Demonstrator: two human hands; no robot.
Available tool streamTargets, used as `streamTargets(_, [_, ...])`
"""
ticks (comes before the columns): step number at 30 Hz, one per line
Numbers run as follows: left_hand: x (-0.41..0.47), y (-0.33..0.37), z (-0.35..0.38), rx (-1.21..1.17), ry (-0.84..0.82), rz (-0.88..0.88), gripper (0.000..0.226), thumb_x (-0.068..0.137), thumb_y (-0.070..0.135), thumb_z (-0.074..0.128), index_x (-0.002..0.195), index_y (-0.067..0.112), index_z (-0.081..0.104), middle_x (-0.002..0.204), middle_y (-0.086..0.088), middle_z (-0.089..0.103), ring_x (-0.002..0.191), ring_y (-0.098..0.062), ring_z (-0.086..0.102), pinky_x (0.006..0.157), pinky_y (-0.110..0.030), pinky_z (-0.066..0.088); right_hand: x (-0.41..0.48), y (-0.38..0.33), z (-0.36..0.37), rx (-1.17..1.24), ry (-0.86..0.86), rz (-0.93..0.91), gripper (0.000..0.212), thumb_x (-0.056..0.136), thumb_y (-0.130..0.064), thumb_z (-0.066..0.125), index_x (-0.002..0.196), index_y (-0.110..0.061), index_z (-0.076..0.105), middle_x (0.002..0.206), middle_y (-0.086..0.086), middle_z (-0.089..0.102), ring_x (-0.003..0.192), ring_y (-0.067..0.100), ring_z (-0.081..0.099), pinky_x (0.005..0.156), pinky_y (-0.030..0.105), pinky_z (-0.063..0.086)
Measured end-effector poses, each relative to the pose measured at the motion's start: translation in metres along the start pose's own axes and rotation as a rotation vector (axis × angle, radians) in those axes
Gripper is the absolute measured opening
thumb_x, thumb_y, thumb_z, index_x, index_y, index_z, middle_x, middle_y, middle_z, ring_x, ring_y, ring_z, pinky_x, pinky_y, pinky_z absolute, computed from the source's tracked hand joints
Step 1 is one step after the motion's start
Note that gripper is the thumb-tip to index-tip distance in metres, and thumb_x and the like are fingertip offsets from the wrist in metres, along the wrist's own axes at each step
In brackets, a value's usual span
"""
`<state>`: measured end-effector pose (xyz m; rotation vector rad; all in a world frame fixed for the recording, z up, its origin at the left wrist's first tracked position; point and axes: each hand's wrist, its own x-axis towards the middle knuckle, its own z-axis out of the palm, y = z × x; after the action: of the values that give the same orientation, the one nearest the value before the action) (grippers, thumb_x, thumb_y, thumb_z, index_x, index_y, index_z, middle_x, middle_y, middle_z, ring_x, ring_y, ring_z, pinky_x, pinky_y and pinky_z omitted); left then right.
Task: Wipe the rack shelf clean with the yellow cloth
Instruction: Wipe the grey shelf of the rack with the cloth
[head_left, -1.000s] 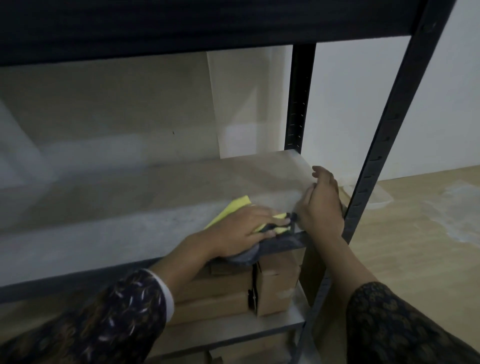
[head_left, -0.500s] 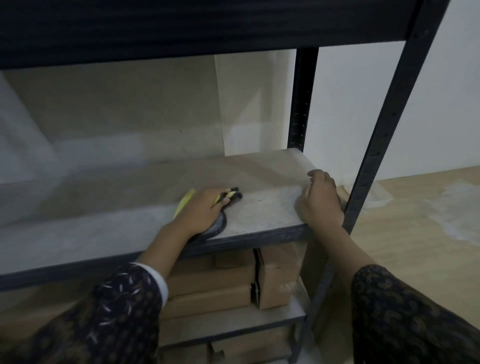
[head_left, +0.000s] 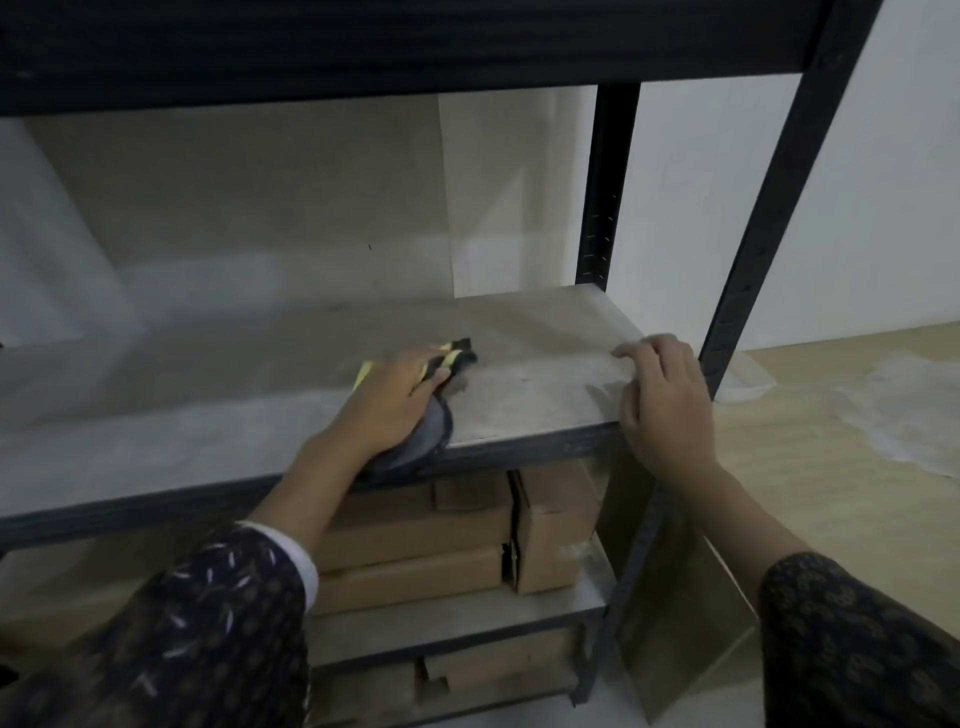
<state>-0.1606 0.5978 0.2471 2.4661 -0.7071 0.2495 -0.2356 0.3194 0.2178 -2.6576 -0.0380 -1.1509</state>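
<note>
The left hand (head_left: 395, 405) lies with fingers nearly straight, pressing the bunched yellow cloth (head_left: 364, 372), grey on its underside, onto the dusty grey shelf (head_left: 524, 332) near its dark metal front edge. The right hand (head_left: 667, 402) rests on the shelf's front right corner, fingers loosely bent. Cardboard boxes (head_left: 415, 530) sit below.

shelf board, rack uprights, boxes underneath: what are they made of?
Shelf board: probably particleboard or MDF, matte and unsealed; the face is dull grey-beige, blotchy and dusty.
Uprights: likely painted steel, dark and low-sheen; slim posts with rows of punched slots.
Boxes: cardboard, plain brown, with visible flaps and folded edges.
</note>
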Motion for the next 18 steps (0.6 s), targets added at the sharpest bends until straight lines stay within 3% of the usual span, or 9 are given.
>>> streamTargets(3, [0.007, 0.000, 0.017, 0.249, -0.034, -0.043, 0.032, 0.098, 0.031, 0.044, 0.120, 0.015, 0.061, 0.120, -0.014, 0.065, 0.109, -0.032, 0.059, 0.085, -0.033, 0.041, -0.020, 0.002, -0.007, -0.111, 0.135, 0.023, 0.031, 0.076, 0.000, 0.062, 0.106, -0.007, 0.058, 0.104, 0.014, 0.053, 0.098, 0.030, 0.048, 0.089, 0.041, 0.042])
streamTargets(5, [0.013, 0.024, 0.035, 0.220, -0.033, 0.039, 0.033, 0.098, 0.029, 0.044, 0.123, 0.015, 0.061, 0.125, -0.012, 0.063, 0.113, -0.031, 0.058, 0.091, -0.034, 0.041, -0.026, 0.005, -0.011, -0.025, 0.265, 0.204, 0.032, 0.079, -0.007, 0.063, 0.108, -0.004, 0.052, 0.106, 0.017, 0.050, 0.101, 0.031, 0.045, 0.089, 0.044, 0.041])
streamTargets(7, [0.017, 0.055, 0.056, 0.135, -0.067, 0.148, 0.032, 0.098, 0.027, 0.044, 0.117, 0.011, 0.063, 0.122, -0.013, 0.064, 0.111, -0.032, 0.057, 0.092, -0.036, 0.042, -0.022, 0.012, -0.014, 0.163, 0.393, 0.431, 0.046, 0.083, -0.017, 0.068, 0.119, 0.000, 0.045, 0.114, 0.019, 0.046, 0.105, 0.032, 0.045, 0.091, 0.043, 0.043])
streamTargets(9, [0.016, 0.086, 0.074, 0.082, -0.105, 0.264, 0.033, 0.096, 0.026, 0.042, 0.115, 0.012, 0.064, 0.121, -0.010, 0.064, 0.110, -0.028, 0.057, 0.092, -0.035, 0.042, -0.012, 0.019, -0.014, 0.403, 0.326, 0.580, 0.065, 0.087, -0.035, 0.067, 0.135, -0.006, 0.034, 0.127, 0.015, 0.043, 0.113, 0.025, 0.047, 0.095, 0.035, 0.044])
streamTargets(12, [0.011, 0.108, 0.081, -0.043, -0.191, 0.353, 0.029, 0.098, 0.022, 0.044, 0.119, 0.012, 0.061, 0.119, -0.007, 0.065, 0.105, -0.022, 0.056, 0.089, -0.033, 0.043, 0.000, 0.028, -0.011, 0.579, 0.161, 0.584, 0.049, 0.096, -0.038, 0.051, 0.134, -0.012, 0.036, 0.115, 0.006, 0.053, 0.105, 0.023, 0.054, 0.082, 0.030, 0.043])
streamTargets(15, [0.028, 0.100, 0.064, -0.167, -0.207, 0.266, 0.026, 0.099, 0.019, 0.043, 0.117, 0.012, 0.061, 0.112, -0.007, 0.065, 0.099, -0.018, 0.058, 0.080, -0.024, 0.043, 0.001, 0.038, -0.010, 0.557, 0.116, 0.507, 0.037, 0.099, -0.033, 0.046, 0.124, -0.008, 0.039, 0.099, 0.000, 0.051, 0.091, 0.021, 0.053, 0.066, 0.018, 0.037])
streamTargets(18, [0.063, 0.079, 0.048, -0.196, -0.068, 0.082, 0.031, 0.101, 0.020, 0.039, 0.126, 0.011, 0.056, 0.119, -0.006, 0.060, 0.108, -0.018, 0.054, 0.086, -0.024, 0.037, 0.000, 0.046, -0.005, 0.546, 0.073, 0.466, 0.037, 0.099, -0.034, 0.044, 0.126, -0.010, 0.034, 0.100, -0.001, 0.051, 0.088, 0.016, 0.053, 0.066, 0.016, 0.039])
